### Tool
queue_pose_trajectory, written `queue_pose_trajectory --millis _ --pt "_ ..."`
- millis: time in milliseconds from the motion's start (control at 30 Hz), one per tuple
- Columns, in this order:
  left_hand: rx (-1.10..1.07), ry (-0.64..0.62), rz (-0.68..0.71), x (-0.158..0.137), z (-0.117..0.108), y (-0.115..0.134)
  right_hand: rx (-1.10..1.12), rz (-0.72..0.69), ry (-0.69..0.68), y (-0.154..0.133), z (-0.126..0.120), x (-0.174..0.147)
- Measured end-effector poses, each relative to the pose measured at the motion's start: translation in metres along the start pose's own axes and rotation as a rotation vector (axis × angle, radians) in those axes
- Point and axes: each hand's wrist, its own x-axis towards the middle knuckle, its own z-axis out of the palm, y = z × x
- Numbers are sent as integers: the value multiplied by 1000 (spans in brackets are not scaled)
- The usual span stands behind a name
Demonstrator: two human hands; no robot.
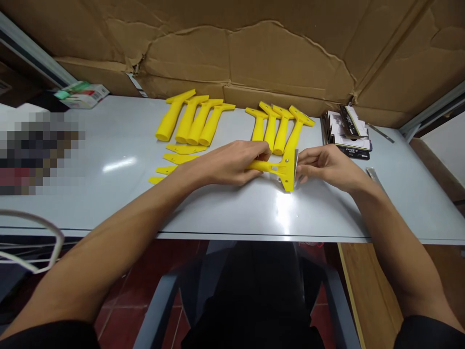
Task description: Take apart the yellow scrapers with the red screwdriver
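My left hand (236, 162) is wrapped round the handle of a yellow scraper (289, 170), whose wide head points right and carries screws. Along the head's outer edge shows a thin metal blade (296, 160). My right hand (329, 167) pinches this blade between thumb and fingers, which partly hide it. Just behind the hands, several yellow scrapers (279, 133) with screwed heads lie side by side. Farther left is a row of yellow scraper handles (187, 121). Flat yellow plates (181, 149) lie near my left forearm, which partly covers them.
A stack of blade packets (348, 131) sits at the back right, with a metal strip (380, 133) beside it. Another metal strip (374, 175) lies by my right forearm. Cardboard (232, 58) lines the table's back. A small box (83, 94) stands back left.
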Motion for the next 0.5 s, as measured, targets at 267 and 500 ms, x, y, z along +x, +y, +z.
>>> queue_pose_trajectory --millis 267,500 --pt "-16 -24 15 0 4 -6 25 -35 47 4 4 2" --pt "49 14 40 0 5 1 -8 1 94 6 7 5"
